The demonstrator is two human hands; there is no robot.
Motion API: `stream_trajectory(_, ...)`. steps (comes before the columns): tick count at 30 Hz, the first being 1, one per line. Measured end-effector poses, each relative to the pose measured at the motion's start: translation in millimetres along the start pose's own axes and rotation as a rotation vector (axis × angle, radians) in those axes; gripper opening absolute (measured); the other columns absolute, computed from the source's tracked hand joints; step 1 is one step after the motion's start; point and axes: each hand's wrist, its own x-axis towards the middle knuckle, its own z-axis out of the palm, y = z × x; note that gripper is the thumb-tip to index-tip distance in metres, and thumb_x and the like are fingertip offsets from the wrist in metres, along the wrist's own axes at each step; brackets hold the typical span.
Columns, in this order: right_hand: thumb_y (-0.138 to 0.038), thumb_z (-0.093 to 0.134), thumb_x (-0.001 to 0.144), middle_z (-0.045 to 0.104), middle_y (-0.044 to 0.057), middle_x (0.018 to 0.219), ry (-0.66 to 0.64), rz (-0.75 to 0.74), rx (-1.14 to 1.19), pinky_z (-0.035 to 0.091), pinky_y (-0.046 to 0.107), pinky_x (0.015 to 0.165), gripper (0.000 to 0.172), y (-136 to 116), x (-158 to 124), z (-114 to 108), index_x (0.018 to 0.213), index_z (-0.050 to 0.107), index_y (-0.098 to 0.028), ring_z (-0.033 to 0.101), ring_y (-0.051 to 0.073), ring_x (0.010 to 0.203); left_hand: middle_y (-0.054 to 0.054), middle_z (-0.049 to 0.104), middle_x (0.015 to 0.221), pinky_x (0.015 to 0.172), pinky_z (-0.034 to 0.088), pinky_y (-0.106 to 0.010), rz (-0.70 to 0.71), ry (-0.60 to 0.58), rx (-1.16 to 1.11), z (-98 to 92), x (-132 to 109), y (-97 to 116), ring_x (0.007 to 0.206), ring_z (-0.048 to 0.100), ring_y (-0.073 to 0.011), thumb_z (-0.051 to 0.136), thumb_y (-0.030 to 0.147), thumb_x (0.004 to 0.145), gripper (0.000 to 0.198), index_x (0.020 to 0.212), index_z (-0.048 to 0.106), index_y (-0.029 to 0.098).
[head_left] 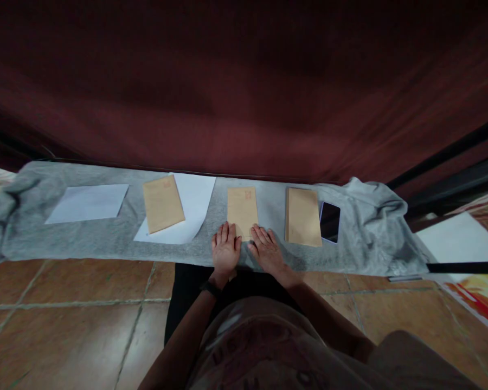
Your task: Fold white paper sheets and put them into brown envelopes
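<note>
A brown paper envelope [243, 208] with small red print near its top right lies flat in front of me. My left hand [225, 248] rests on its lower left corner, fingers stretched out. On the lower right corner lie the fingertips of my right hand [266, 247], its fingers also extended and slightly apart. To the right is a stack of similar brown envelopes [303, 216]. Another brown envelope [162, 203], or a few together, sits at the left, partly covering a white sheet of paper [197, 200].
Grey cloth [117, 241] covers the narrow bench. A white sheet [90, 203] lies at its far left, and a phone [329, 222] with a dark screen is beside the envelope stack. Behind the bench hangs a dark red curtain [244, 135]. Cloth bunches up at the right end.
</note>
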Motion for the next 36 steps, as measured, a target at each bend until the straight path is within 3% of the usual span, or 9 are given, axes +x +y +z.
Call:
stream_trajectory(4,-0.037,0.036,0.109,0.034,0.01,0.166,-0.051,-0.047,0.012,0.023,0.047,0.128,0.055,12.4,24.6,-1.8,0.158,0.039,-0.013,0.035,0.025,0.153,-0.018,0.049,0.157,0.12,0.031,-0.055,0.003,0.006,-0.001,0.3,-0.1,1.5,0.146,0.045,-0.0356,0.048,0.036,0.101,0.052,0.148,0.055,0.015)
stream_trajectory(13,-0.043,0.032,0.109,0.023,0.008,0.17,-0.147,0.036,0.016,0.017,0.044,0.13,0.061,26.5,83.9,2.5,0.163,0.03,-0.014,0.024,0.023,0.158,-0.018,0.049,0.157,0.119,0.032,-0.055,0.014,0.007,0.04,1.9,-0.1,-0.6,0.146,0.045,-0.0353,0.047,0.038,0.102,0.053,0.149,0.054,0.015)
stream_trajectory(20,-0.043,0.03,0.109,0.022,0.01,0.17,-0.162,0.073,0.014,0.015,0.044,0.13,0.063,31.1,108.5,-0.6,0.162,0.03,-0.01,0.024,0.025,0.158,-0.018,0.05,0.156,0.119,0.033,-0.055,0.014,0.009,0.061,3.9,-0.1,-1.6,0.145,0.046,-0.0349,0.045,0.04,0.103,0.053,0.148,0.055,0.016)
stream_trajectory(25,-0.043,0.032,0.108,0.028,0.012,0.168,-0.135,0.046,0.017,0.019,0.045,0.129,0.062,31.7,102.9,0.5,0.16,0.036,-0.01,0.028,0.025,0.156,-0.018,0.049,0.157,0.119,0.032,-0.055,0.009,-0.004,0.033,-0.2,0.1,0.4,0.146,0.045,-0.0353,0.044,0.039,0.102,0.053,0.148,0.054,0.015)
stream_trajectory(31,-0.042,0.03,0.109,0.038,0.01,0.164,-0.139,0.002,0.033,0.026,0.045,0.127,0.057,29.7,73.2,-2.7,0.158,0.042,-0.016,0.035,0.022,0.153,-0.017,0.048,0.158,0.12,0.031,-0.056,-0.004,-0.005,-0.017,-2.4,-0.4,1.8,0.147,0.043,-0.0351,0.047,0.038,0.101,0.052,0.148,0.055,0.017)
stream_trajectory(36,-0.041,0.036,0.108,0.043,0.012,0.162,-0.119,-0.055,0.058,0.031,0.044,0.125,0.054,26.3,51.1,-10.8,0.153,0.049,-0.014,0.04,0.024,0.151,-0.018,0.048,0.158,0.118,0.032,-0.056,0.006,-0.023,0.007,-2.6,-0.9,1.4,0.146,0.044,-0.0358,0.045,0.038,0.102,0.052,0.148,0.055,0.016)
